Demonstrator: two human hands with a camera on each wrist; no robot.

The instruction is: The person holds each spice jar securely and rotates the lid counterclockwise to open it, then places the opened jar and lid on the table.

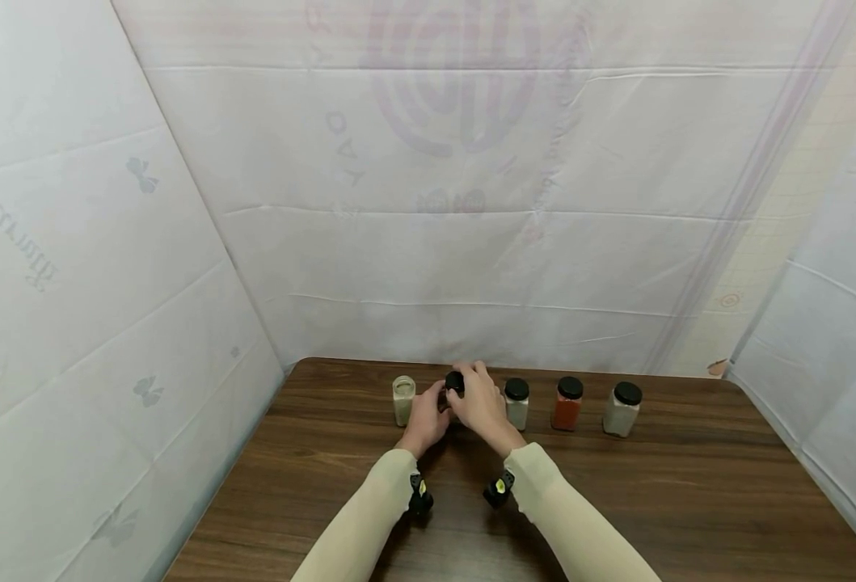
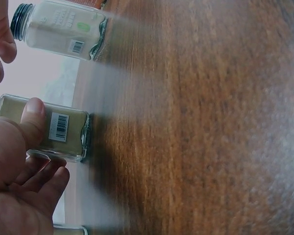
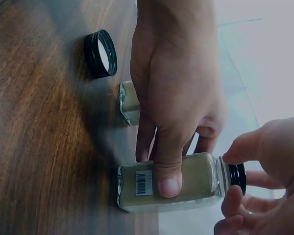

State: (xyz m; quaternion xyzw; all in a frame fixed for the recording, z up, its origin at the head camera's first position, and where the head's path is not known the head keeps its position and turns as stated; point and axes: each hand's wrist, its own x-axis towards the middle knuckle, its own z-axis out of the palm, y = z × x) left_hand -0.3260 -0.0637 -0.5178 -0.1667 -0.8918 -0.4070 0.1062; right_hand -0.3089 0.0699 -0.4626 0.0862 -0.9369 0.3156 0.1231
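Observation:
My left hand grips a square glass spice jar of olive-tan powder, thumb along the barcode side. The jar stands upright on the table, its base hidden in the head view. At its top, my right hand holds the black screw lid between thumb and fingers. A bit of clear jar neck shows below the lid. To the left stands a lidless jar of pale greenish powder, close beside my left hand. Another black lid rests on the table near that jar in the right wrist view.
Right of my hands stand three black-lidded jars: a pale one, a red-orange one and a whitish one. They share the brown wooden table. Behind it hangs a white sheet.

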